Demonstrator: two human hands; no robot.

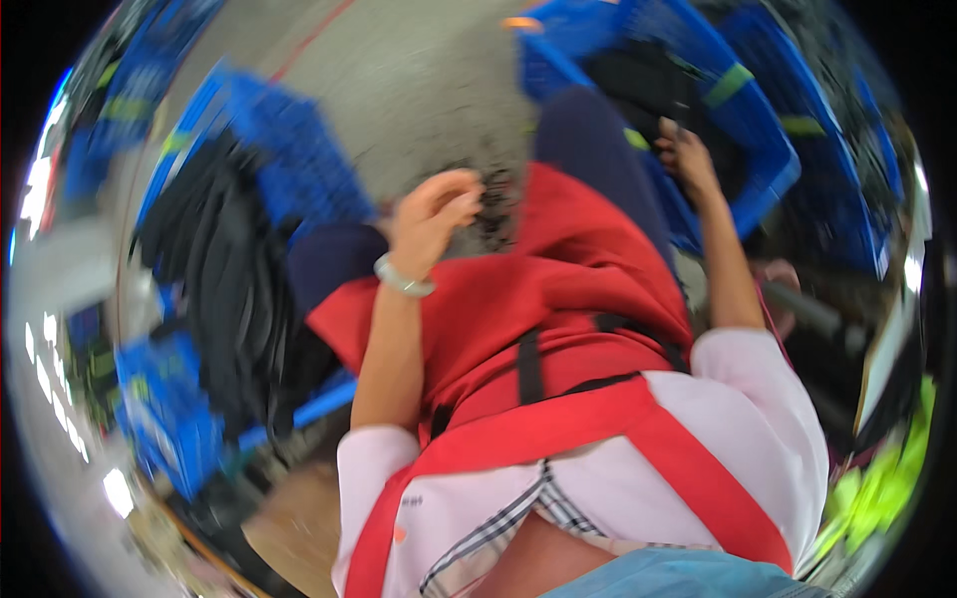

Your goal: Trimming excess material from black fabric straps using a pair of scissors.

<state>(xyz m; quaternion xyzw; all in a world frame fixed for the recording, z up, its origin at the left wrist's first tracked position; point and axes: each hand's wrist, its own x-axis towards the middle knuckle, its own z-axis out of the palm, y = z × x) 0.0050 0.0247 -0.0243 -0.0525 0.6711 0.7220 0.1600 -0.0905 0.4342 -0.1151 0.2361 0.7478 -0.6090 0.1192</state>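
Observation:
My left hand (431,221) is raised over the red apron (588,234) on my lap, its fingers curled in toward the thumb. Whether anything small sits between those fingertips is hidden by blur. Off to the right, my right hand (688,157) reaches over the near wall of a blue plastic crate (773,159). Its fingers are closed on something small and dark that I cannot make out. Black pieces (638,75) lie in that crate, close to the fingertips.
Left of my legs, a blue crate (309,149) holds a heap of long black pieces (224,249). Dark scraps (495,214) litter the grey floor (419,90) between my knees. More blue crates stand at both sides, and bright yellow-green material (877,488) lies at the lower right.

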